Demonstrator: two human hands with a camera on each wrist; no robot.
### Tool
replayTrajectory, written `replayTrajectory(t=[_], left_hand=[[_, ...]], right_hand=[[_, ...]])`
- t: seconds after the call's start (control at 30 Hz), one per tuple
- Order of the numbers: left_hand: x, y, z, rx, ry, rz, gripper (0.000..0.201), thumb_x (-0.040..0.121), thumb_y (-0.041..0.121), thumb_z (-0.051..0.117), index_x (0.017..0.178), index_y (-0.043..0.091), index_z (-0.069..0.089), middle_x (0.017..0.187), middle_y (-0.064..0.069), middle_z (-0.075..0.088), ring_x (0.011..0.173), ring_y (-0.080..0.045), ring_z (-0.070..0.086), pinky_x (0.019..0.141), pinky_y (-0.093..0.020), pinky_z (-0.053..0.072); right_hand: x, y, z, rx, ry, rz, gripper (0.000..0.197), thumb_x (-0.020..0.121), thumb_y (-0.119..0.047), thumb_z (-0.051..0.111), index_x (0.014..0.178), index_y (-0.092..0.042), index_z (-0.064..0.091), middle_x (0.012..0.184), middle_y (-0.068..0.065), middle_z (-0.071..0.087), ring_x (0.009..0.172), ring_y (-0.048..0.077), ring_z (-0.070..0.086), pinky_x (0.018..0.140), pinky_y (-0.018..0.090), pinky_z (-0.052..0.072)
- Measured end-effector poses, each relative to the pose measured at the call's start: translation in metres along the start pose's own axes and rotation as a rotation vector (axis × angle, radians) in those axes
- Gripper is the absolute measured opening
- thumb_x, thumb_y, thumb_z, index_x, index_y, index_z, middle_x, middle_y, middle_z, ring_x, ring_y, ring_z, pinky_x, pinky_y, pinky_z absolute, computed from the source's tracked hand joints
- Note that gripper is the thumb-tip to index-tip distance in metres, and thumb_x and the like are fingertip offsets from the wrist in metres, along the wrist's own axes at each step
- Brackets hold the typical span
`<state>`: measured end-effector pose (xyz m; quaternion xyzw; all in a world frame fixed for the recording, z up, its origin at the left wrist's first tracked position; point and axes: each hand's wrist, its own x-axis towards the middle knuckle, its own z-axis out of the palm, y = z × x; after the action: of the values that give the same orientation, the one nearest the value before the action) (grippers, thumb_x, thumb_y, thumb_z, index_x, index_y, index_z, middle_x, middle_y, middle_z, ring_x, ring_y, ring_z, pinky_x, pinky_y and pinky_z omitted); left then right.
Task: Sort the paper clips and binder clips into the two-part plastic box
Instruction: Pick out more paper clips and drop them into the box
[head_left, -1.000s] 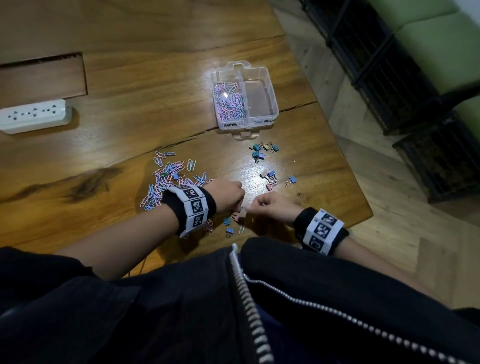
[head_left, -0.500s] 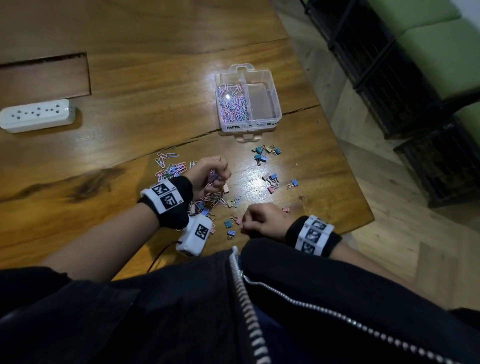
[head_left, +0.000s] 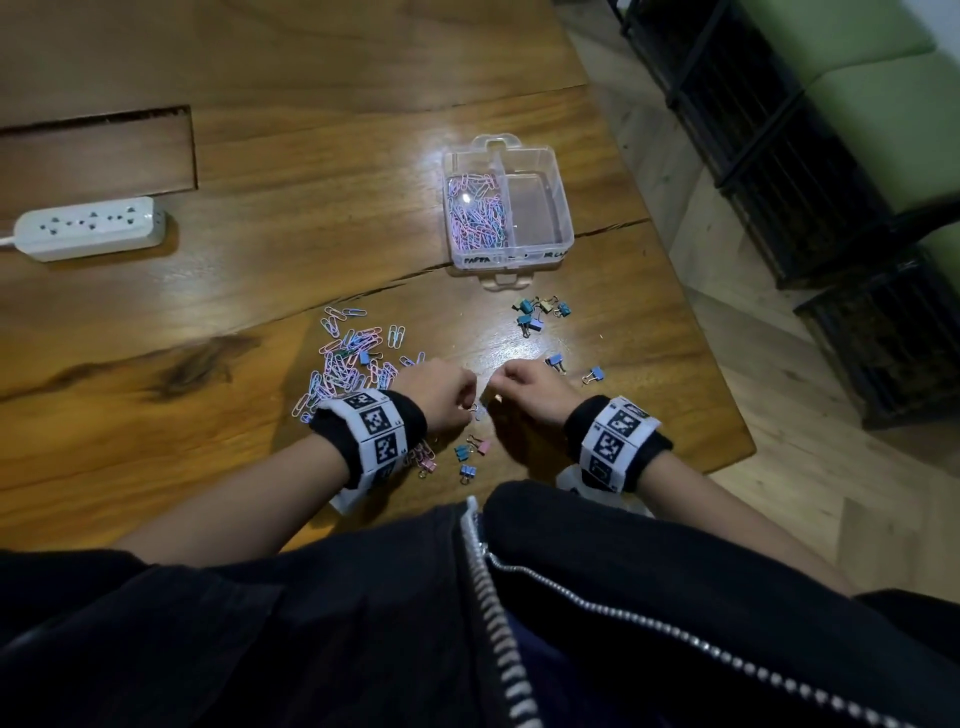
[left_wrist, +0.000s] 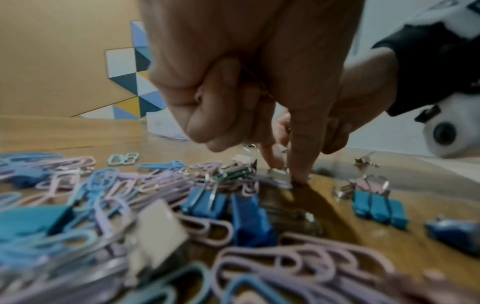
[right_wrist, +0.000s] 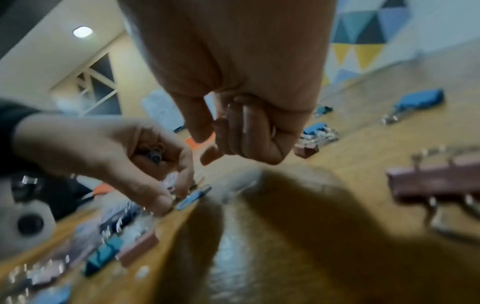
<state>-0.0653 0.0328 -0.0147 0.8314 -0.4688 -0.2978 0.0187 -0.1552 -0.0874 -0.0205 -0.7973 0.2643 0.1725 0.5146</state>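
The clear two-part box (head_left: 562, 244) stands on the far side of the table; its left part holds pastel paper clips (head_left: 477, 215), its right part looks empty. A loose paper clip pile (head_left: 353, 358) lies to the left of my left hand (head_left: 470, 408). In the left wrist view the left hand (left_wrist: 288, 174) reaches its thumb and forefinger down to the table among the clips. The right wrist view shows it pinching a blue paper clip (right_wrist: 193, 197) with more pieces in the palm. My right hand (right_wrist: 233, 144) is curled round metal-wired binder clips. Loose binder clips (head_left: 537, 312) lie near the box.
A white power strip (head_left: 88, 228) lies at the far left. More binder clips (head_left: 470, 454) sit between my wrists near the table's front edge, two (head_left: 574, 366) to the right of my right hand. The table's right edge (head_left: 691, 312) drops to the floor.
My left hand came back from the paper clip pile toward the middle. My right hand moved away from the front edge, so both hands now nearly meet.
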Motion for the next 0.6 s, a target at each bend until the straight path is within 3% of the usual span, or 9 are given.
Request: replayTrajectory(t=[0.03, 0.17, 0.3, 0.37, 0.5, 0.6], left_hand=[[-0.001, -0.001, 0.000, 0.003, -0.007, -0.006, 0.004, 0.082, 0.021, 0.057, 0.086, 0.020, 0.056, 0.079, 0.004, 0.053, 0.076, -0.016, 0.049, 0.065, -0.026, 0.039], [-0.003, -0.006, -0.004, -0.071, -0.013, -0.043, 0.009, 0.080, 0.016, 0.059, 0.081, 0.022, 0.051, 0.079, 0.004, 0.053, 0.075, -0.016, 0.050, 0.062, -0.025, 0.039], [0.006, -0.012, -0.017, -0.404, 0.067, -0.139, 0.023, 0.084, 0.013, 0.057, 0.065, 0.022, 0.048, 0.080, -0.003, 0.061, 0.060, -0.010, 0.051, 0.047, -0.015, 0.039], [0.013, -0.013, -0.029, -0.595, 0.072, -0.216, 0.025, 0.086, 0.015, 0.058, 0.064, 0.019, 0.048, 0.071, -0.003, 0.058, 0.052, -0.010, 0.046, 0.038, -0.012, 0.037], [0.029, -0.015, -0.054, -1.031, -0.038, -0.365, 0.020, 0.088, 0.018, 0.056, 0.070, 0.012, 0.053, 0.061, 0.002, 0.047, 0.040, -0.006, 0.038, 0.032, -0.013, 0.030], [0.042, -0.015, -0.076, -1.406, -0.043, -0.393, 0.019, 0.093, 0.013, 0.047, 0.074, 0.010, 0.050, 0.062, 0.000, 0.046, 0.031, -0.002, 0.038, 0.029, -0.011, 0.031]], right_hand=[[0.002, 0.002, 0.002, -0.119, -0.002, -0.020, 0.019, 0.089, -0.019, 0.051, 0.095, -0.002, 0.059, 0.102, 0.015, 0.064, 0.091, 0.022, 0.057, 0.081, 0.030, 0.045], [-0.002, 0.000, 0.005, -0.450, 0.012, -0.115, 0.023, 0.080, -0.022, 0.065, 0.099, -0.012, 0.058, 0.105, 0.004, 0.063, 0.093, 0.019, 0.057, 0.079, 0.029, 0.042], [-0.005, 0.000, 0.006, -0.688, -0.015, -0.231, 0.016, 0.086, -0.013, 0.052, 0.102, -0.011, 0.055, 0.107, 0.008, 0.060, 0.097, 0.026, 0.057, 0.082, 0.034, 0.044], [-0.005, 0.002, 0.005, -0.745, -0.058, -0.224, 0.017, 0.086, -0.011, 0.049, 0.103, -0.011, 0.052, 0.106, 0.008, 0.060, 0.095, 0.025, 0.057, 0.082, 0.033, 0.046], [-0.001, 0.003, -0.004, -0.627, -0.120, -0.099, 0.020, 0.090, -0.020, 0.047, 0.104, -0.008, 0.052, 0.100, 0.007, 0.057, 0.092, 0.021, 0.055, 0.079, 0.029, 0.043], [0.006, -0.003, -0.026, -0.245, -0.053, -0.015, 0.010, 0.089, -0.014, 0.049, 0.082, -0.010, 0.054, 0.084, 0.006, 0.053, 0.079, 0.020, 0.051, 0.075, 0.035, 0.046]])
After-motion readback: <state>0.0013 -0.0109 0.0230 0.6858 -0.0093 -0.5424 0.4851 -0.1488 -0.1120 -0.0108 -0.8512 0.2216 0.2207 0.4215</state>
